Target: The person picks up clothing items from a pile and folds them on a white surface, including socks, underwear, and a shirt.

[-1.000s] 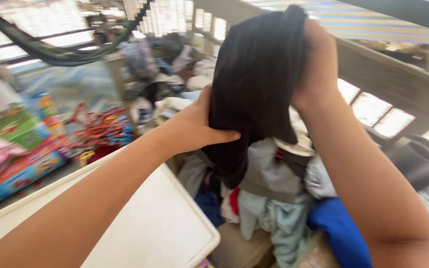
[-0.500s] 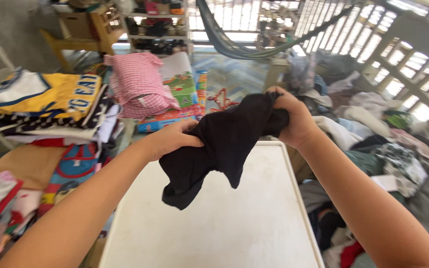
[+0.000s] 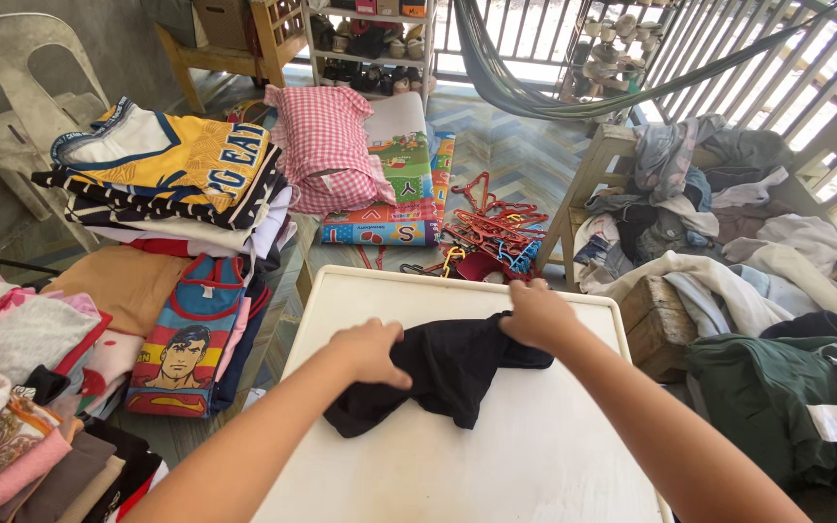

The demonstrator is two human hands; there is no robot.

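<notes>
The left hand [image 3: 372,351] is curled down on one end of a black cloth [image 3: 443,373], pinching it. The right hand [image 3: 535,315] grips the other end, near the far side of the white table [image 3: 496,465]. The fingertips of both hands are tucked into the cloth, so they are hard to see. The black cloth lies bunched up on the table, so its shape is hard to tell. The near edge of the table is cut off at the bottom of the picture.

To the left are stacks of folded clothes [image 3: 171,184], and some run off the edge. A pink checked pillow [image 3: 326,145] sits past them. Red hangers [image 3: 486,232] lie in a tangle just beyond the table. On the right is a messy pile of clothes [image 3: 728,252], partly cut off.
</notes>
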